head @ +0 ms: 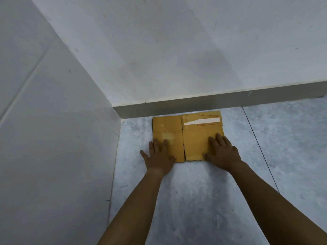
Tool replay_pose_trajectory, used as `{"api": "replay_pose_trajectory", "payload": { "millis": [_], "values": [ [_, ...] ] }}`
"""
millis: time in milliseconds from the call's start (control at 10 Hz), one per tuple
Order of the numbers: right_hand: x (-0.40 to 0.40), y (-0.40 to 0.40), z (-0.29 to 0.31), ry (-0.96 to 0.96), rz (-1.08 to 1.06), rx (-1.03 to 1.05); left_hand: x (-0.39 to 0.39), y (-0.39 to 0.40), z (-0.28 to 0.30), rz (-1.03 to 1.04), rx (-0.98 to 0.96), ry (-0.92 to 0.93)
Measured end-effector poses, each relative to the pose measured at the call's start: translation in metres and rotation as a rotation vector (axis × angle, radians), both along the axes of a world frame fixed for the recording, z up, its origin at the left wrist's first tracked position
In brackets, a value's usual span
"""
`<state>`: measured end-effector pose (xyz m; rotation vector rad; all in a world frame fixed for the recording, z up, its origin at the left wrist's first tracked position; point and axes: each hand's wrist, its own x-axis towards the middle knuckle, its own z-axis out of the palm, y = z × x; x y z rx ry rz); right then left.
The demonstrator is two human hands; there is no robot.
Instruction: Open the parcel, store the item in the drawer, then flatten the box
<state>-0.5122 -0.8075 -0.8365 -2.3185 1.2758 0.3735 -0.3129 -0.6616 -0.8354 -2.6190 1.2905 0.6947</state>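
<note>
The single head view looked forward and steeply down from above the person's own arms, which reached away from the bottom edge toward the far middle of the frame. It faced a room corner, with the grey floor [203, 200] filling the near and right parts, one white wall [53, 121] closing the left and another wall [177, 50] across the far side. Being wide-angle, it bent the skirting board [221, 102], and no second view shared the scene.

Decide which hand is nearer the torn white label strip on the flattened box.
Right. The right hand presses below the torn white label strip; the left hand presses the flattened box's opposite half.
</note>
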Motion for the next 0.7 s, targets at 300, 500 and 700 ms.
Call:
{"api": "replay_pose_trajectory", "payload": {
  "millis": [300, 500, 700],
  "values": [
    [0.01, 0.001, 0.008, 0.014, -0.025, -0.012, -0.004, -0.002, 0.002, 0.023, 0.008, 0.005],
    [0.01, 0.002, 0.015, 0.028, -0.001, -0.013, -0.004, -0.008, 0.011, 0.035, -0.004, -0.016],
    [0.012, -0.005, 0.04, -0.035, -0.034, -0.04, -0.006, -0.016, 0.029, 0.035, -0.03, -0.014]
  ]
}}
